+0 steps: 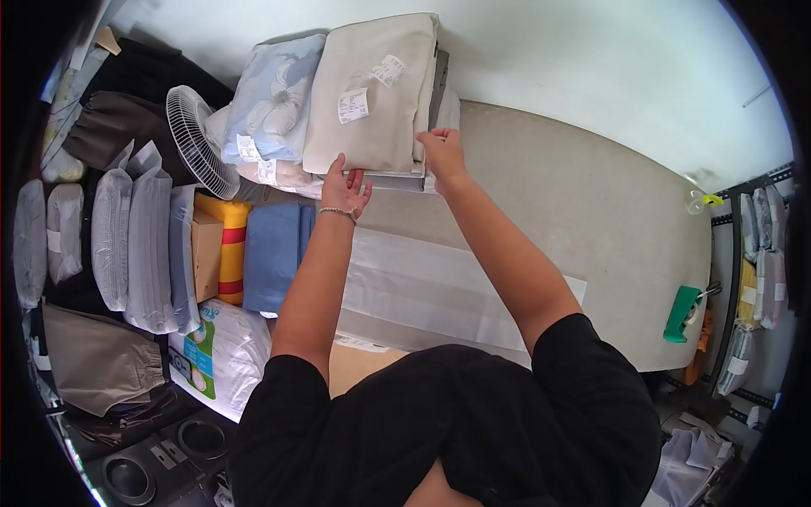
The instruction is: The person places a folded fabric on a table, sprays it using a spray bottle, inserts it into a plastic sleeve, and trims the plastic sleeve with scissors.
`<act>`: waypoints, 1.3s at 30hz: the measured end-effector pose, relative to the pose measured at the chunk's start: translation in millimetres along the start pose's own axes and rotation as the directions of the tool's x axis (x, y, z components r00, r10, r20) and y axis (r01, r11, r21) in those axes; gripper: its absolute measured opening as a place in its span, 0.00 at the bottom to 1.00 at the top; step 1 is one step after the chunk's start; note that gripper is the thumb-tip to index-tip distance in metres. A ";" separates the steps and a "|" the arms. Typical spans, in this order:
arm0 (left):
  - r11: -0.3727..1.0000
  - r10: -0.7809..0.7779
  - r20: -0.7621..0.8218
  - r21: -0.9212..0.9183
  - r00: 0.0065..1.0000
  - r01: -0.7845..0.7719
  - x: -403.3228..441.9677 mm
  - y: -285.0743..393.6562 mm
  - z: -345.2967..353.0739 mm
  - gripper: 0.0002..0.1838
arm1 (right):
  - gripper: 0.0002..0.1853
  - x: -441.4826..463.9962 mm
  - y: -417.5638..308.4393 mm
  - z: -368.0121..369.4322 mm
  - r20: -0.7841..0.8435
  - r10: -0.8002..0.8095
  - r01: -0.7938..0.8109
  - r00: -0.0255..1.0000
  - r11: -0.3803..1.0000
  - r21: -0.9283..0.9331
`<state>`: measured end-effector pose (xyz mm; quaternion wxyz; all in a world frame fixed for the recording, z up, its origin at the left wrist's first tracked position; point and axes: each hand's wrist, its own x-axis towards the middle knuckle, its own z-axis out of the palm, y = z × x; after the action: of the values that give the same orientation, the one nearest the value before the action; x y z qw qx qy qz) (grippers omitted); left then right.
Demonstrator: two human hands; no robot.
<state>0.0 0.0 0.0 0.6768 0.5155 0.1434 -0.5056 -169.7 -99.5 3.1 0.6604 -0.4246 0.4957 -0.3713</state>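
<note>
A beige folded fabric package (372, 93) with two white labels lies on top of a stack at the back of the table (625, 211). My left hand (345, 193) is at its front edge, palm up, fingers apart, the fingertips touching the edge. A bracelet circles that wrist. At the package's right front corner is my right hand (443, 155), its fingers pinched together on the edge. A blue floral package (274, 101) with a label lies directly left of the beige one. Grey layers (397, 182) show beneath the beige package.
A white fan (203, 139) stands left of the stack. Bagged packages (152, 245), a yellow-red roll (231, 249) and blue folded fabric (274, 258) line the left. A translucent sheet (422, 283) lies before me. At the right are a green tape dispenser (681, 314) and shelves (733, 296).
</note>
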 end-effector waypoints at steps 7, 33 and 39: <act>0.984 -0.009 0.020 -0.177 1.000 0.013 13.0 27.3 7.5 0.29 | 0.28 -16.2 -8.5 21.9 0.079 0.077 -0.091 0.994 0.978 0.185; 0.950 0.074 0.589 -0.287 0.805 0.122 31.5 45.5 16.6 0.13 | 0.41 50.8 -62.8 68.6 0.545 -0.199 -0.403 0.814 0.482 0.778; 0.991 0.085 0.442 -0.127 0.893 -0.032 15.0 21.9 8.0 0.12 | 0.17 80.3 -53.6 58.9 0.634 -0.002 -0.386 0.773 0.792 0.473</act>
<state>22.3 -15.7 4.8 0.7354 0.3495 -0.0023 -0.5806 -97.6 -180.7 34.4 0.9157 -0.2428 0.1638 -0.2751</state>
